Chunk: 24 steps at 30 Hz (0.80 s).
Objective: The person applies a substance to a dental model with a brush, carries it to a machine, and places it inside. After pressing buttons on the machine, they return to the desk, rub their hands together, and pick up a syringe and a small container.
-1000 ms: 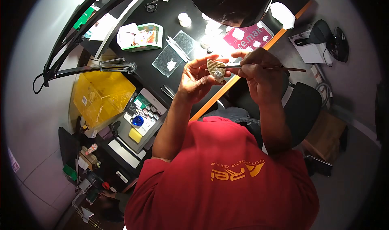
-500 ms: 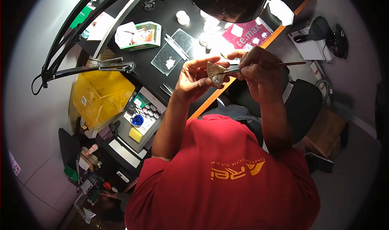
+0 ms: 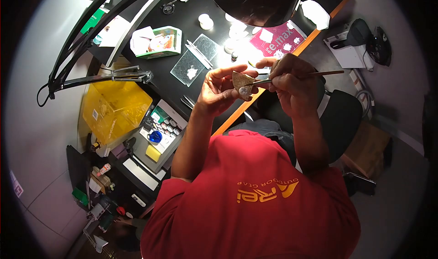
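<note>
Just beyond the table's front edge, my left hand (image 3: pixel 218 91) pinches a small tan textured piece (image 3: pixel 242 80) with a whitish rounded lump near its lower end. My right hand (image 3: pixel 294 82) grips a thin brush (image 3: pixel 326 73) with a brown handle. The brush points left, and its tip meets or nearly meets the tan piece; exact contact is too small to tell. Behind my hands, a glass plate (image 3: pixel 182 67) lies on the dark table, with white material and thin sticks on it.
A lamp shade (image 3: pixel 255 3) hangs above the table. A green-edged box (image 3: pixel 159 42), white jars (image 3: pixel 205 21) and a pink sheet (image 3: pixel 273 40) lie behind my hands. At left are a yellow translucent box (image 3: pixel 114 106) and a jointed metal arm (image 3: pixel 109 76). Part of another person (image 3: pixel 127 234) shows at lower left.
The tan piece has turned slightly in my left hand. My right hand has shifted very little, still with the brush in it.
</note>
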Available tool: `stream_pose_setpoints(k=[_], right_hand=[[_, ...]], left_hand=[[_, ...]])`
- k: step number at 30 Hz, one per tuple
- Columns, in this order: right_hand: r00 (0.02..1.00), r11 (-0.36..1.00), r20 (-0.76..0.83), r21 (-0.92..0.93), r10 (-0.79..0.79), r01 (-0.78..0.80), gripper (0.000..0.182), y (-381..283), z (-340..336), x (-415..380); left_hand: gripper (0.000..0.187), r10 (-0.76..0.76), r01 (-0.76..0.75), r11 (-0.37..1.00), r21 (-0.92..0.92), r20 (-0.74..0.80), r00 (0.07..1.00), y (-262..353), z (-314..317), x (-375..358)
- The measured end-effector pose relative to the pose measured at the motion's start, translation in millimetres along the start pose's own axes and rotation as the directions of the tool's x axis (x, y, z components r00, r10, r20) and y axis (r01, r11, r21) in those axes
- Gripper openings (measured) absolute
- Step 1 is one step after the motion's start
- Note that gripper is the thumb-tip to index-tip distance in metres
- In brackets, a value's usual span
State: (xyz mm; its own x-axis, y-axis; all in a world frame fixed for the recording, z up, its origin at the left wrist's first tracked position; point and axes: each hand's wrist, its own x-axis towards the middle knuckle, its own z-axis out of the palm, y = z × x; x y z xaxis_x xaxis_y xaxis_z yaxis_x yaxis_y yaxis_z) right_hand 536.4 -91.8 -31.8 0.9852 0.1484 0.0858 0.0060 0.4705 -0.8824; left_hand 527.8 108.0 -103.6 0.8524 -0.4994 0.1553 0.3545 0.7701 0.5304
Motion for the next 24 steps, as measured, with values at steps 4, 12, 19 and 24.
stream_pose_setpoints(k=[4,12,19,24], right_hand=[[1.0,0.998,-0.001,0.053,0.014,-0.014,0.008,-1.6,-3.8,-0.6],[0.846,0.917,-0.414,-0.346,-0.337,0.196,0.007,25.2,-106.1,42.6],[0.867,0.537,-0.172,-0.834,-0.468,0.124,0.012,72.3,-246.8,174.8],[0.857,0.799,-0.44,-0.599,-0.269,-0.057,0.009,91.5,-294.0,246.1]], left_hand=[[0.062,-0.009,0.009,1.0,-0.001,-0.029,1.0,1.1,0.9,-1.9],[0.065,0.056,-0.055,0.998,0.011,-0.056,0.997,0.5,-15.8,-16.5],[0.063,0.02,-0.014,0.999,0.048,-0.128,0.992,1.3,-21.6,-40.4],[0.061,0.093,-0.091,0.996,0.02,-0.155,0.984,-4.6,-18.9,-49.9]])
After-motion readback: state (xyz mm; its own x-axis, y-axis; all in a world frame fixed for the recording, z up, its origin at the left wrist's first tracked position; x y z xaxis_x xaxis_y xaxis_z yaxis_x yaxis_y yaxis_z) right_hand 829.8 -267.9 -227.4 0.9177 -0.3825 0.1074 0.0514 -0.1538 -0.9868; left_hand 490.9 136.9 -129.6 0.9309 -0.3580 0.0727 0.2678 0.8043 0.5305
